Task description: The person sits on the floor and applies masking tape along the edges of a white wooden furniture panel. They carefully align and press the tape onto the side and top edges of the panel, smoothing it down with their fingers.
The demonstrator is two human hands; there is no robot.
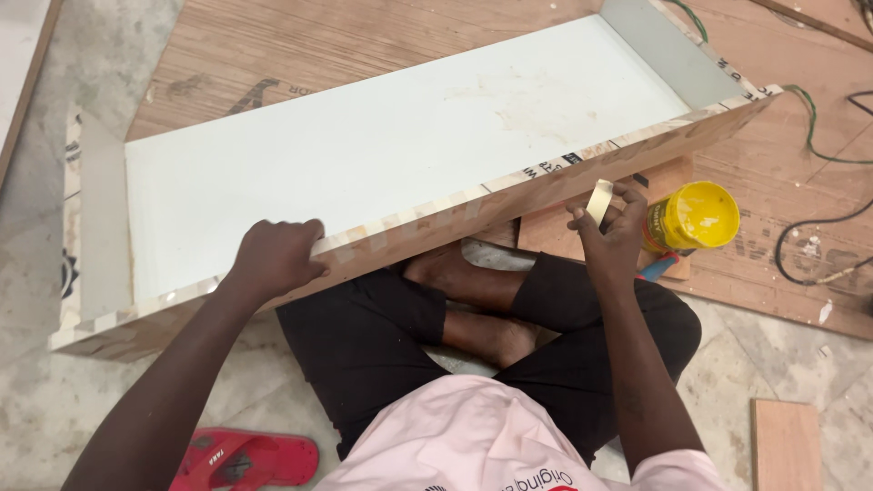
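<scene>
1. Seated cross-legged on a pale stone floor (55, 400), in black trousers and a pink shirt; bare feet tucked under the near edge of a long open box of white-laminated plywood (400, 136), lying across the lap from lower left to upper right.
2. Left hand (273, 257) closed over the near top edge of the box, fingers curled on the inside face, thumb on the outer raw edge; gripping the panel edge (427, 218), left of its middle.
3. Right hand (611, 229) raised just below the same edge, towards its right end; fingers pinched shut on a small roll of pale masking tape (597, 198), held upright and touching or just shy of the underside of the edge; cannot tell which.
4. Short strips of pale tape already stuck at intervals along the raw plywood edge, between the two hands and further left.
5. Yellow-lidded glue tin (698, 216) standing just right of the right hand, on a small plywood offcut (546, 232); a red-and-blue handled tool (659, 266) partly hidden below the tin.
6. Large brown plywood sheet (318, 45) spread under and behind the box; green and black cables (809, 127) looping over it at the right.
7. Red flip-flop (245, 457) on the floor by the left elbow; another small wooden board (787, 445) at the lower right corner.
</scene>
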